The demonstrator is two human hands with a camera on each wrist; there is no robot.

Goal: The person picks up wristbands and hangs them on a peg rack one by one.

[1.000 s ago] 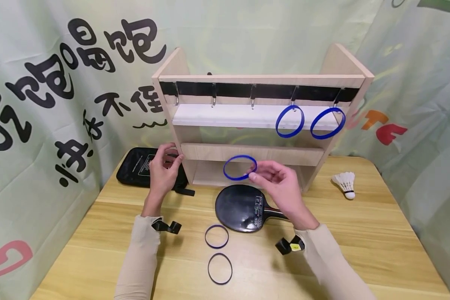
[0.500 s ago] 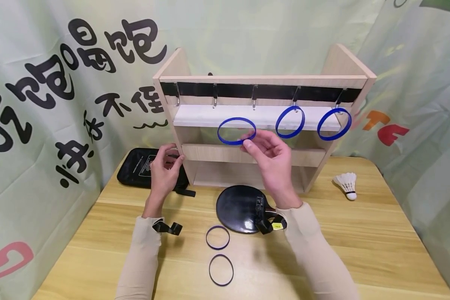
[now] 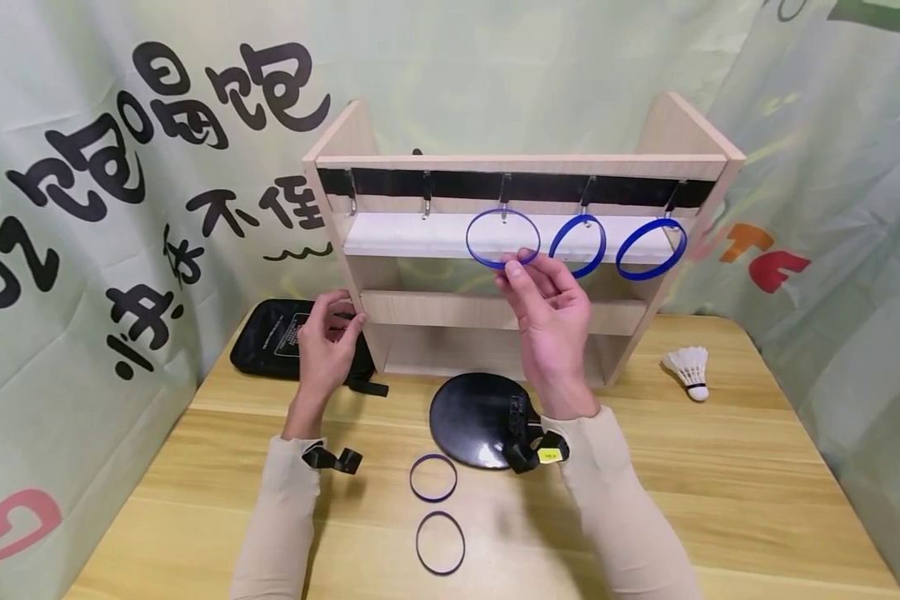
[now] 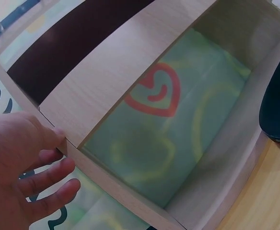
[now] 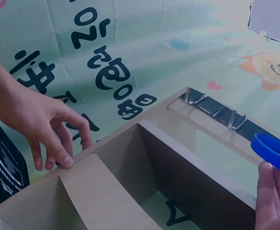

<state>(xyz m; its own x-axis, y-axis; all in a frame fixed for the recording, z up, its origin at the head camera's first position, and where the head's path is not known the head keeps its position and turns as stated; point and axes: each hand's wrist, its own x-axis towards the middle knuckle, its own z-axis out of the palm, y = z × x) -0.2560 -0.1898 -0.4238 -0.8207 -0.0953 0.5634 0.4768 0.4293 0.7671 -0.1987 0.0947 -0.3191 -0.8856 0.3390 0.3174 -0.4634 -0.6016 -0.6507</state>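
My right hand [image 3: 551, 312] pinches a thin blue wristband [image 3: 468, 242] by its lower rim, between thumb and fingers. The band's top edge overlaps the middle metal hook [image 3: 506, 193] in the head view. Two more blue wristbands hang from the hooks to the right, one nearer band [image 3: 603, 246] and one at the end [image 3: 684, 243]. At the wooden shelf unit's left side panel [image 5: 116, 127], my left hand [image 3: 326, 342] touches the front edge with its thumb; the other fingers lie loosely along the outer side [image 4: 46, 187].
Two dark bands, an upper one [image 3: 412, 482] and a lower one [image 3: 417, 546], lie on the table. A black table tennis bat [image 3: 468, 421] lies before the shelf. A black zip case [image 3: 266, 342] sits at left, a shuttlecock [image 3: 688, 368] at right.
My right hand has raised the blue wristband from above the bat to the hook row, then shifted it slightly right to the middle hook. The left hand stays on the side panel.
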